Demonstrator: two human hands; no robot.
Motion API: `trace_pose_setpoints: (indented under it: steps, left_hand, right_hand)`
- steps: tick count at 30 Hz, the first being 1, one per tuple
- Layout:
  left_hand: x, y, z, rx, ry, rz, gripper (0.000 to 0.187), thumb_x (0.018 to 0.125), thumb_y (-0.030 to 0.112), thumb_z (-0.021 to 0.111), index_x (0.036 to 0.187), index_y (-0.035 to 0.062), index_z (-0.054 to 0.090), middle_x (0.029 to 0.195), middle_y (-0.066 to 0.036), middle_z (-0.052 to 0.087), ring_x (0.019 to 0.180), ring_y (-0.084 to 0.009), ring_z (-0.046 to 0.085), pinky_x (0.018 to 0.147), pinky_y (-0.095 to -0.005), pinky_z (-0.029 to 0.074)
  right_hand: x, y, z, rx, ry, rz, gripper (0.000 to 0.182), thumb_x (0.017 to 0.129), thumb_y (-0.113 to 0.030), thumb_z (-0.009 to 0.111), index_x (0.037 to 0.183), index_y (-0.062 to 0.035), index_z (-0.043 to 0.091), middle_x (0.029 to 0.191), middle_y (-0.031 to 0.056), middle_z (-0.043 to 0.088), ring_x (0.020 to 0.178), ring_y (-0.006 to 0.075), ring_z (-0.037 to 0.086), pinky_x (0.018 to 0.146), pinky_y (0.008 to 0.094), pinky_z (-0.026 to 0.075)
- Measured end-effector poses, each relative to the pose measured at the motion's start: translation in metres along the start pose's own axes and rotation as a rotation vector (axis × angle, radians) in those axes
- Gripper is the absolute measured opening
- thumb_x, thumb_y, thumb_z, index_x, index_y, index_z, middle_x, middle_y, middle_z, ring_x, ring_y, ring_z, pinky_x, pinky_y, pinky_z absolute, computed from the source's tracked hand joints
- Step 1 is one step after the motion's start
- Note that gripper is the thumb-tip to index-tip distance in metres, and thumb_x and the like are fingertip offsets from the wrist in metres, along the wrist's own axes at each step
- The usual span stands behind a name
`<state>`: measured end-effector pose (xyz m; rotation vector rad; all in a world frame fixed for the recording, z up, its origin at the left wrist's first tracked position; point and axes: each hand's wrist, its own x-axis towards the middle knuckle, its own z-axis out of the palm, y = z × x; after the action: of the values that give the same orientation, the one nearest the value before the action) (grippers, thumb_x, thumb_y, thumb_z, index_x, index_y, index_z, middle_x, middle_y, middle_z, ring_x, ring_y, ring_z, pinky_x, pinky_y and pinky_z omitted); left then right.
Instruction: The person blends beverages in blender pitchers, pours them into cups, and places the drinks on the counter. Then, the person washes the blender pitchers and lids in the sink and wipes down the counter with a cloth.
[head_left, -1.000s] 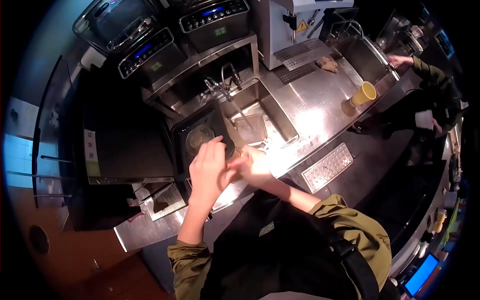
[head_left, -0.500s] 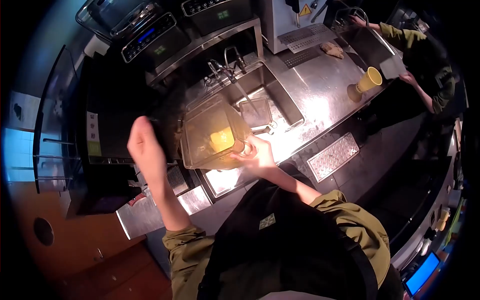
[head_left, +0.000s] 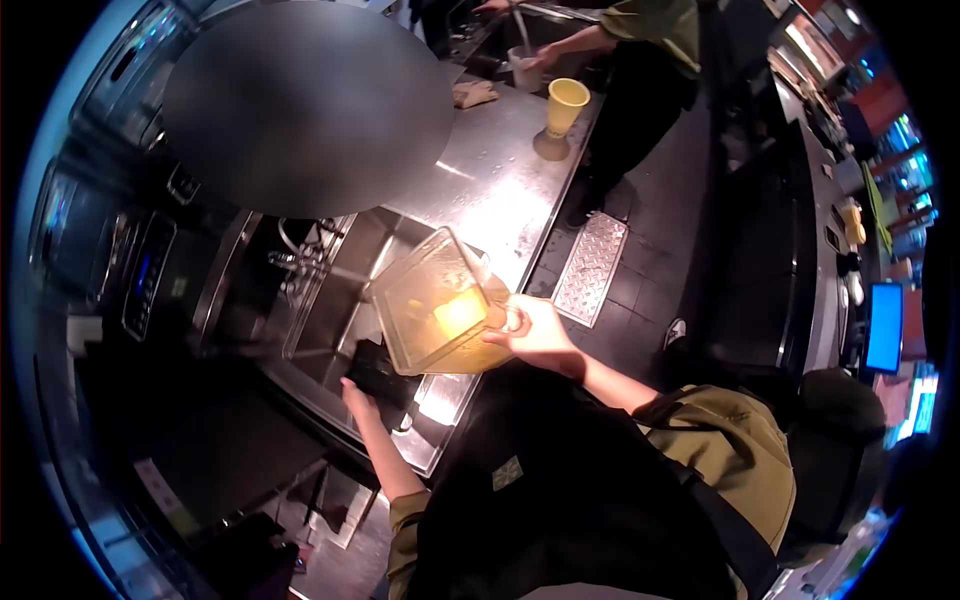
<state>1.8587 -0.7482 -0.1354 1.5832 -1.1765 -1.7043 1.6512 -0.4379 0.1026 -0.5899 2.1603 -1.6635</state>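
My right hand (head_left: 548, 338) is closed round the handle of a clear, square-sided jug (head_left: 412, 318), tilted with its wide mouth toward the left. A bright yellow patch shows through its wall. Lower left, my left hand (head_left: 362, 404) has its fingers at the edge of a flat black object (head_left: 382, 372), whose kind I cannot tell. Both hands are over the near side of a steel sink (head_left: 388, 238); the jug covers part of the basin. A chrome tap (head_left: 300, 258) stands at the sink's far edge.
On the steel counter (head_left: 490, 165) stand a yellow cup (head_left: 567, 108) and a crumpled brown cloth (head_left: 474, 94). Beyond, a co-worker's hand (head_left: 548, 56) holds a cup (head_left: 522, 70) under running water. A metal floor plate (head_left: 592, 270) lies right of the counter. A grey blur hides the upper left.
The view has swung right. My left hand has come down and toward the sink, with the black object now visible at its fingers. My right hand still holds the jug.
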Motion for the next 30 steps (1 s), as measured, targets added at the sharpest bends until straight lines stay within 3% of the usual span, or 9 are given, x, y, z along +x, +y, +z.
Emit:
trace_pose_setpoints:
  steps: [3, 7, 11, 13, 16, 21, 23, 26, 30]
  left_hand:
    - [0.047, -0.078, -0.001, 0.229, -0.008, -0.348, 0.048, 0.089, 0.032, 0.045, 0.111, -0.0101, 0.048, 0.103, -0.018, 0.059, 0.089, -0.0312, 0.058, 0.078, -0.0383, 0.045]
    - [0.038, -0.055, 0.024, 1.289, 0.120, 0.176, 0.024, 0.076, 0.019, 0.050, 0.083, -0.0023, 0.060, 0.087, -0.019, 0.062, 0.074, -0.0385, 0.060, 0.066, -0.0480, 0.046]
    - [-0.091, 0.067, 0.143, 0.841, 0.037, 0.612, 0.020, 0.077, 0.016, 0.053, 0.086, -0.0012, 0.059, 0.082, -0.020, 0.063, 0.075, -0.0330, 0.061, 0.066, -0.0409, 0.048]
    - [-0.135, 0.081, 0.233, 0.464, -0.308, 0.662, 0.019, 0.077, 0.007, 0.055, 0.093, -0.0024, 0.057, 0.083, -0.014, 0.062, 0.075, -0.0201, 0.060, 0.069, -0.0320, 0.048]
    - [-0.166, 0.068, 0.389, 0.396, -0.862, 0.585, 0.062, 0.070, 0.009, 0.065, 0.123, -0.0014, 0.035, 0.108, -0.020, 0.052, 0.103, -0.0282, 0.052, 0.088, -0.0349, 0.042]
    - [-0.189, 0.046, 0.617, 0.213, -0.734, 0.964, 0.099, 0.058, 0.010, 0.076, 0.134, 0.0019, 0.011, 0.128, -0.022, 0.034, 0.120, -0.0338, 0.034, 0.101, -0.0400, 0.027]
    - [-0.189, 0.038, 0.659, 0.299, -0.676, 0.852, 0.107, 0.055, 0.009, 0.079, 0.134, 0.0020, 0.007, 0.136, -0.021, 0.022, 0.121, -0.0322, 0.033, 0.101, -0.0389, 0.028]
    - [-0.171, 0.013, 0.706, 0.032, -0.762, 0.716, 0.104, 0.052, 0.011, 0.080, 0.133, 0.0030, 0.015, 0.127, -0.017, 0.036, 0.117, -0.0277, 0.039, 0.096, -0.0370, 0.035]
    - [-0.190, 0.065, 0.645, -0.063, -0.693, 0.705, 0.089, 0.056, 0.013, 0.078, 0.129, 0.0092, 0.029, 0.117, -0.013, 0.047, 0.112, -0.0233, 0.045, 0.094, -0.0347, 0.038]
  right_hand:
    - [0.001, -0.001, -0.033, -0.109, 0.097, -0.008, 0.037, 0.062, -0.017, 0.079, 0.062, -0.0041, 0.045, 0.057, -0.0021, 0.042, 0.055, 0.0040, 0.038, 0.049, 0.0193, 0.034]
    - [0.002, 0.011, -0.086, -0.038, 0.169, 0.090, 0.031, 0.062, -0.016, 0.078, 0.078, -0.0003, 0.056, 0.064, -0.0019, 0.051, 0.059, 0.0052, 0.045, 0.055, 0.0196, 0.040]
    - [0.006, 0.001, -0.142, 0.059, 0.343, 0.063, 0.031, 0.064, -0.009, 0.076, 0.087, 0.0025, 0.059, 0.068, 0.0006, 0.055, 0.064, 0.0057, 0.050, 0.059, 0.0212, 0.043]
    - [0.011, 0.008, -0.179, -0.102, 0.333, 0.053, 0.026, 0.066, -0.001, 0.072, 0.087, 0.0036, 0.057, 0.078, 0.0027, 0.060, 0.071, 0.0067, 0.054, 0.066, 0.0210, 0.045]
    - [0.024, 0.025, -0.220, 0.038, 0.438, 0.139, 0.021, 0.064, -0.003, 0.074, 0.076, -0.0012, 0.056, 0.072, -0.0006, 0.057, 0.065, 0.0044, 0.050, 0.060, 0.0199, 0.043]
    - [0.054, 0.039, -0.308, -0.242, 0.489, 0.153, 0.029, 0.061, -0.010, 0.078, 0.064, -0.0036, 0.050, 0.059, -0.0050, 0.047, 0.058, 0.0022, 0.040, 0.052, 0.0194, 0.037]
    - [0.074, 0.022, -0.335, -0.297, 0.475, 0.107, 0.037, 0.061, -0.014, 0.080, 0.060, -0.0050, 0.043, 0.057, -0.0053, 0.043, 0.056, 0.0019, 0.037, 0.050, 0.0190, 0.035]
    - [0.097, 0.019, -0.384, -0.436, 0.380, 0.043, 0.035, 0.061, -0.017, 0.080, 0.064, -0.0039, 0.048, 0.059, -0.0039, 0.047, 0.057, 0.0037, 0.040, 0.052, 0.0190, 0.036]
    - [0.156, -0.020, -0.394, -0.563, 0.145, -0.017, 0.037, 0.060, -0.022, 0.081, 0.070, -0.0029, 0.051, 0.061, -0.0021, 0.051, 0.060, 0.0055, 0.045, 0.057, 0.0200, 0.038]
